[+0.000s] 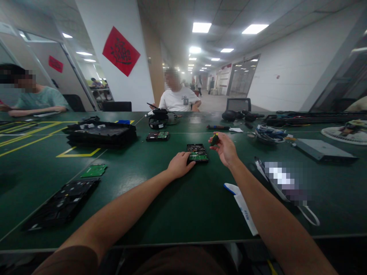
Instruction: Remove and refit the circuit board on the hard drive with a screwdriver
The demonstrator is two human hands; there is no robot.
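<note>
We note the hard drive [198, 153], green circuitry facing up, on the table [149, 214]. Our left hand [180, 165] touches its left edge; we cannot tell whether it grips. Our right hand [226, 148], just right of the drive, pinches a dark-handled tool [214, 140]. Left of the drive and nearer us: a loose green board [94, 170].

The left fingers [185, 155] hide the left edge of the hard drive [198, 153]. Right of the drive, the right fingers [222, 142] partly cover a screwdriver [214, 140], its shaft too faint to trace; the right forearm [266, 202] hides part of a white packet [244, 212]; pixels mask a strapped item [282, 179]. Farther right, the view crops a round white frame [329, 134].
</note>
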